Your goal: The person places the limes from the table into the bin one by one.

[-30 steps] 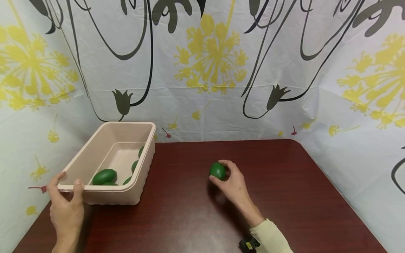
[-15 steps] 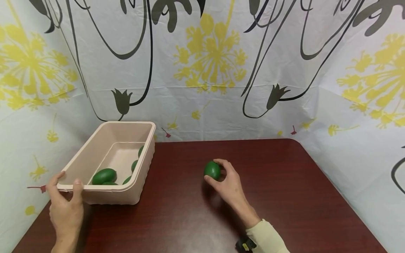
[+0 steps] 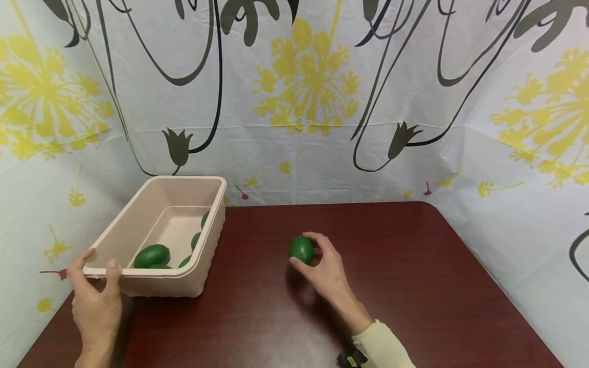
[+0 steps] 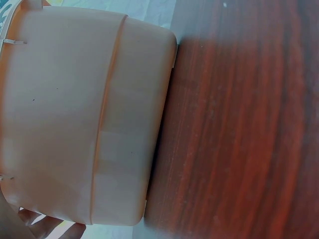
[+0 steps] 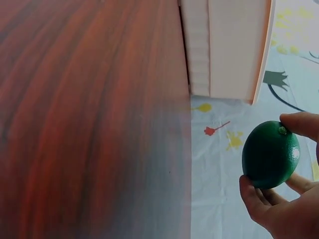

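Note:
A glossy dark green lime (image 3: 301, 249) is pinched between the thumb and fingers of my right hand (image 3: 330, 276), above the table right of the bin. The right wrist view shows that lime (image 5: 270, 154) with a small stem nub near one fingertip. My left hand (image 3: 97, 309) grips the near left corner of a beige plastic bin (image 3: 158, 283), thumb and fingers over its rim. Inside the bin lie several green limes, one lime (image 3: 153, 255) in plain sight near the front and others partly hidden by the walls. The left wrist view is mostly the bin's outer wall (image 4: 60, 109).
The bin stands on the left of a dark red-brown wooden table (image 3: 414, 286). A white cloth (image 3: 294, 102) with yellow and grey plant prints hangs behind the table and at both sides.
My right hand has moved a little to the left with the lime, toward the bin. The left hand and the bin have stayed in place.

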`<state>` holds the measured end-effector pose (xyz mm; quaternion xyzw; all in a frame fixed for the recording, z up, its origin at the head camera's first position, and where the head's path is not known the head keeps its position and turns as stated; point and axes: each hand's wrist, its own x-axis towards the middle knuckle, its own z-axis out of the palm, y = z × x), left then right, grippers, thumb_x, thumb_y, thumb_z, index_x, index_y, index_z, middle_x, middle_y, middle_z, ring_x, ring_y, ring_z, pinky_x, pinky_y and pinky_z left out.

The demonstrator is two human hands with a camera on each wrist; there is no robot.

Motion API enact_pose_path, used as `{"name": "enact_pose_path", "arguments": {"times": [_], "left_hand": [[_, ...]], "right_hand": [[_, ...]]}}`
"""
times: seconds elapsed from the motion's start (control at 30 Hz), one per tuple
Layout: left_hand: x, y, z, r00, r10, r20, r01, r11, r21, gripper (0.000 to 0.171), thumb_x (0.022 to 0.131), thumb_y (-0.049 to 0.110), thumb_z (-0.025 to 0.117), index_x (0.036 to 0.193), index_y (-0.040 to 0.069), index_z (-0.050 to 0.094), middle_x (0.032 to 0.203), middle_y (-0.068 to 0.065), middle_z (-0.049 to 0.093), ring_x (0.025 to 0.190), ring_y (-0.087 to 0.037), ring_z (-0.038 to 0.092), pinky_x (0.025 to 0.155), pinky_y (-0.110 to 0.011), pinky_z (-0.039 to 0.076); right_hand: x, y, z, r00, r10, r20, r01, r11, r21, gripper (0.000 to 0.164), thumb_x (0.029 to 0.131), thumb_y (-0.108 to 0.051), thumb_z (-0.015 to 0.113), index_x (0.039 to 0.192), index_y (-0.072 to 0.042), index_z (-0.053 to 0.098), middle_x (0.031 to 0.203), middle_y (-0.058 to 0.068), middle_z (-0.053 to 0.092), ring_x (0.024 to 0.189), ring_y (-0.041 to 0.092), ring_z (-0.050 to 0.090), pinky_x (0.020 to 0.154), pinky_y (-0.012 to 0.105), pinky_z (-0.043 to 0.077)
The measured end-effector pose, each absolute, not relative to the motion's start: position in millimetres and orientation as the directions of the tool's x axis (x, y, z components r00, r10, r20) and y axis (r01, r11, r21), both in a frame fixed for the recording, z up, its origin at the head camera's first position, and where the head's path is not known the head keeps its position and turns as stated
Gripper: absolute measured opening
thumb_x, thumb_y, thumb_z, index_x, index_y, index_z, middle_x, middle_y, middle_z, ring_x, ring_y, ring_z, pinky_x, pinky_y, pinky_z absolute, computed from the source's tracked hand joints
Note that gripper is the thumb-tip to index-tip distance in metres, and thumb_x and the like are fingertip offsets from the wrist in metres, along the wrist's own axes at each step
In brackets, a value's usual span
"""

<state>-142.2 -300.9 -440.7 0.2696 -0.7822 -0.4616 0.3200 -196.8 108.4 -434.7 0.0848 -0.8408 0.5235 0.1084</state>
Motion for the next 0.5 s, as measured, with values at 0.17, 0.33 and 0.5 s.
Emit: {"name": "enact_pose_path", "arguments": {"times": [0.17, 0.33, 0.5], "left_hand": [[-142.5, -301.2, -440.7, -0.652, -0.717, 0.248, -0.128, 0.426, 0.896, 0.063, 0.099, 0.043, 0.056, 0.159, 0.037, 0.035, 0.156, -0.03, 0.047, 0.123, -0.064, 0.05, 0.087, -0.062, 0.027], [-142.6, -301.7, -441.0, -0.651, -0.718, 0.246, -0.13, 0.426, 0.895, 0.063, 0.099, 0.043, 0.056, 0.159, 0.037, 0.034, 0.156, -0.03, 0.047, 0.125, -0.065, 0.049, 0.088, -0.063, 0.026], [-143.0, -301.3, -440.9, -0.651, -0.717, 0.25, -0.127, 0.427, 0.895, 0.064, 0.099, 0.043, 0.055, 0.159, 0.037, 0.034, 0.157, -0.029, 0.046, 0.125, -0.065, 0.049, 0.088, -0.064, 0.027]], "right_hand": [[-195.8, 104.2, -433.7, -0.959, -0.038, 0.282, -0.273, 0.408, -0.871, 0.062, 0.083, -0.017, 0.087, 0.139, -0.014, 0.06, 0.131, 0.005, 0.063, 0.114, 0.029, 0.067, 0.088, 0.035, 0.06], [-194.3, 100.0, -432.6, -0.956, -0.049, 0.288, -0.283, 0.396, -0.873, 0.062, 0.083, -0.019, 0.087, 0.138, -0.016, 0.06, 0.131, 0.005, 0.063, 0.113, 0.028, 0.068, 0.088, 0.037, 0.06], [-193.7, 96.9, -433.4, -0.954, -0.062, 0.292, -0.293, 0.386, -0.875, 0.061, 0.084, -0.02, 0.087, 0.138, -0.018, 0.059, 0.132, 0.004, 0.063, 0.113, 0.028, 0.068, 0.088, 0.038, 0.06]]}}
